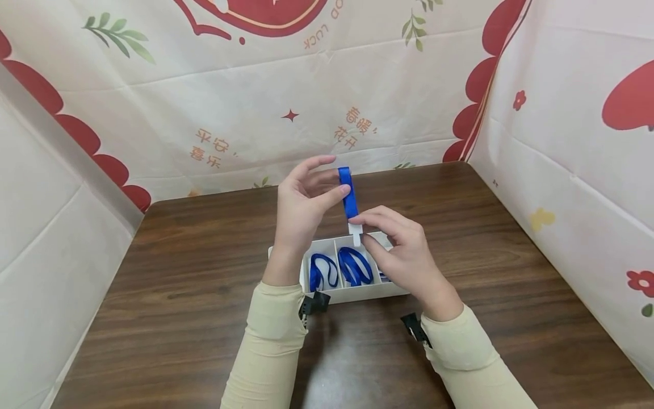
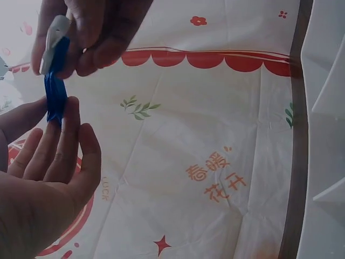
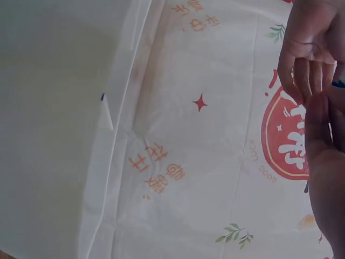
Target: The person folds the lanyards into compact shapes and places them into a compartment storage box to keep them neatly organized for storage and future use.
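Note:
A folded blue lanyard [image 1: 349, 205] with a white plastic clip [image 1: 356, 230] is held upright above a white divided box. My left hand [image 1: 301, 213] pinches the blue strap between thumb and fingers. Lower down, my right hand [image 1: 403, 250] pinches the lanyard at its clip end. The left wrist view shows the blue strap [image 2: 55, 94] between the left fingers, and the white clip [image 2: 55, 43] beside the right fingers. In the right wrist view my right hand [image 3: 326, 156] is at the edge, and the lanyard is mostly hidden.
Below the hands, the white box [image 1: 357, 293] stands on the brown wooden table [image 1: 204, 295]. Coiled blue lanyards [image 1: 356, 267] lie in its compartments; the right compartment is partly hidden by my hand. Printed cloth [image 1: 255, 113] hangs behind the table and along its sides.

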Tool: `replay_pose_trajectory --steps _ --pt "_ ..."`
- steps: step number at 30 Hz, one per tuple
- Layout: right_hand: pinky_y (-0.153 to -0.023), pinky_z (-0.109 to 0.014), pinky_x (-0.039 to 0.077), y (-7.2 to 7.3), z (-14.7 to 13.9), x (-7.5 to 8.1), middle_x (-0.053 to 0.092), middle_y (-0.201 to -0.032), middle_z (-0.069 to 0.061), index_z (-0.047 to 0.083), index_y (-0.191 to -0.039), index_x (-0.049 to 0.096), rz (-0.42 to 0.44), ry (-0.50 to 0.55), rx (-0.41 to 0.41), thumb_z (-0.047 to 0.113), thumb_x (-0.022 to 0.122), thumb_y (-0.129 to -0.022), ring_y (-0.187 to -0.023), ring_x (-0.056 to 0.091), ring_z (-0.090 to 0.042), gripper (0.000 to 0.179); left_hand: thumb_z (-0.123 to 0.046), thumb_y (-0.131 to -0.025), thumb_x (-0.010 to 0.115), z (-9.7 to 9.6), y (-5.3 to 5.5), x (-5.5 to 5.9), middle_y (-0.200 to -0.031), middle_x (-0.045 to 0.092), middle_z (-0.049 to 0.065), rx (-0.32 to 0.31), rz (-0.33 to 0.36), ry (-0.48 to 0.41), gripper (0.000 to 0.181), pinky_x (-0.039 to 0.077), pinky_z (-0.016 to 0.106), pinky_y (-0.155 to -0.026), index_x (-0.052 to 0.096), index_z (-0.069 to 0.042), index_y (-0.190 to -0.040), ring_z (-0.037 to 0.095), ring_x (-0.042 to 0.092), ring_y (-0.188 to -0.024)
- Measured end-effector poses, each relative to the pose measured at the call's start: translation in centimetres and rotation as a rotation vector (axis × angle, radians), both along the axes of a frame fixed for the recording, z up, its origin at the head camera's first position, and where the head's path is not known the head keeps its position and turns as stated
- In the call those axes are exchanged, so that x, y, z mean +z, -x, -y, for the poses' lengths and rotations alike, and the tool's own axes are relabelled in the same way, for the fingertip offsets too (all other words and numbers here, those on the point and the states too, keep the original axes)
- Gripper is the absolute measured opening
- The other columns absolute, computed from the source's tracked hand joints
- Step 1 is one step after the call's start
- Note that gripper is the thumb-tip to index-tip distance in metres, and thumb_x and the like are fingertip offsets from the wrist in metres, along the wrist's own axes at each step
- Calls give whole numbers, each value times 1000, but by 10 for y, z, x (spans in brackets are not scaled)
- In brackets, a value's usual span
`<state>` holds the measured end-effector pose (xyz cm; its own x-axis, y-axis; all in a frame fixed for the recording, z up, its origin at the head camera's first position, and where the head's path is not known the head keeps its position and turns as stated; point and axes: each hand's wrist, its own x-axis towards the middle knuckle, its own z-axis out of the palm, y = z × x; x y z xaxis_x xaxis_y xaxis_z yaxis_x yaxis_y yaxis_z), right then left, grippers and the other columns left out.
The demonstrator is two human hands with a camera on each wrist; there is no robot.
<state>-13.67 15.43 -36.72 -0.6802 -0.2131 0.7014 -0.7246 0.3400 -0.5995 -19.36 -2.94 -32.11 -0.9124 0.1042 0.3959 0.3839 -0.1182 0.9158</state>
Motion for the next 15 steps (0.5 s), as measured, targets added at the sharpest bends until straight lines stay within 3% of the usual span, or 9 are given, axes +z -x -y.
replay_pose_trajectory --steps 9,15 --pt "-99 -15 56 1 1 2 79 -100 -14 -1 -109 79 -111 15 -45 -18 80 -82 -96 74 -20 32 -2 -92 82 -3 1 -11 -115 80 20 12 -71 45 41 66 35 -86 70 -5 -130 25 80 -98" --pt "-92 -13 57 1 -1 6 75 -102 -13 0 -107 81 -115 41 -78 -18 81 -81 -94 71 -15 32 -1 -93 80 -4 -1 -14 -117 79 19 11 -172 107 36 64 33 -94 70 -2 -128 28 79 -104"
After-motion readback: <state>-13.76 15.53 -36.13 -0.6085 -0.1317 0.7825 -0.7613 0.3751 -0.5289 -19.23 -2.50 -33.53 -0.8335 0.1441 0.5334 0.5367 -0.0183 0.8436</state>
